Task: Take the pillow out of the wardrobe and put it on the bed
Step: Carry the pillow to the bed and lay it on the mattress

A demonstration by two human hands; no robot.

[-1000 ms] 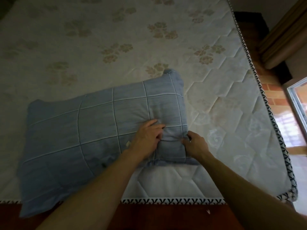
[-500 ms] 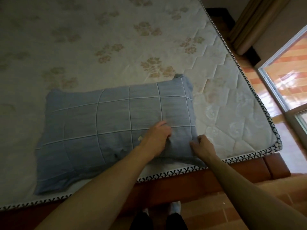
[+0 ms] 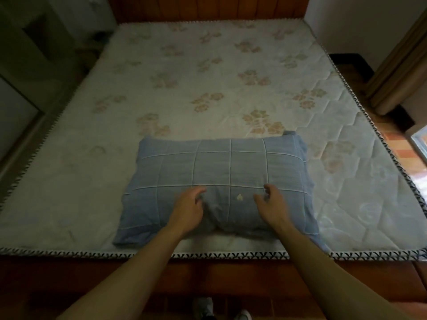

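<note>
A blue pillow (image 3: 217,172) with a white grid pattern lies flat on the bed (image 3: 208,77), close to the mattress's near edge and a little right of its middle. My left hand (image 3: 188,210) hovers over the pillow's near half with fingers spread and curled, holding nothing. My right hand (image 3: 271,204) is a hand's width to the right of it, also over the near half, fingers apart and loose. A small pale mark on the pillowcase shows between the two hands. The wardrobe is out of view.
The bare mattress has a floral quilted cover and black-and-white trim along its edge (image 3: 115,252). A wooden headboard (image 3: 208,8) stands at the far end. A curtain (image 3: 397,65) and bright window are at the right, dark furniture (image 3: 27,54) at the left. My feet show below.
Both hands have let go of the pillow's near right corner and opened above it. The view has swung back and square to the bed, and the pillow now lies straighter.
</note>
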